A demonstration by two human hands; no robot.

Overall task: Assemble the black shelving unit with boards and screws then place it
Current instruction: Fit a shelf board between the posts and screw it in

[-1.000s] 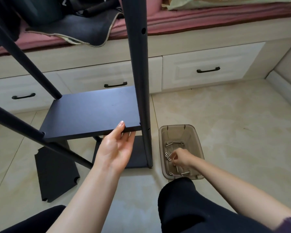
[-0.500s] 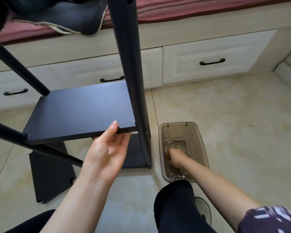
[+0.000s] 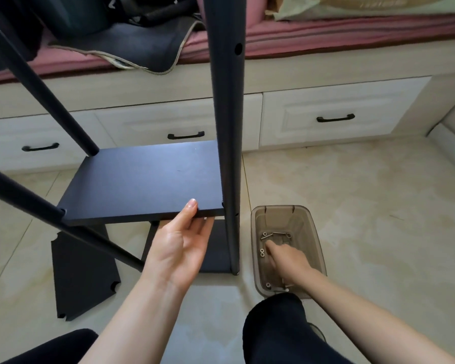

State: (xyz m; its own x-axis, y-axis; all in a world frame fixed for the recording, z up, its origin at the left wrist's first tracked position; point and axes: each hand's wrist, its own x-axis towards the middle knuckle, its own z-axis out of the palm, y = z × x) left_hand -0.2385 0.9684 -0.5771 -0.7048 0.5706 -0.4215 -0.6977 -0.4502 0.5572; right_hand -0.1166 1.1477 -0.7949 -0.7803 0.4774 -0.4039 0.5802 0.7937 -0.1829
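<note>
Tiled beige floor (image 3: 352, 195) in front of a bed base with white drawers (image 3: 331, 119) and black handles, pink mattress cover on top with some dark fabric (image 3: 132, 46) dumped on it.

Left hand (image 3: 179, 245) has the thumb on top of the near edge of the black shelf board (image 3: 145, 179) and the other fingers tucked underneath, so it's pinching that edge near the right corner. The board sits level, held up off the floor between the black posts — the nearest upright post (image 3: 227, 127) is right at its near right corner and runs down to the floor, with screw holes visible up its side. Two more posts slant off to the left.

Right hand (image 3: 286, 258) is down inside a brownish see-through plastic bin (image 3: 315, 232), just right of the upright post. Index finger sticks out toward the loose screws (image 3: 273, 235) and washers on the bottom; the other fingers are curled, can't tell if anything is held in them.

Another black board (image 3: 82, 274) with notched corners lies flat on the floor at the left, and one more lies under the held shelf — partly hidden. Black-trousered knees show at the bottom.
</note>
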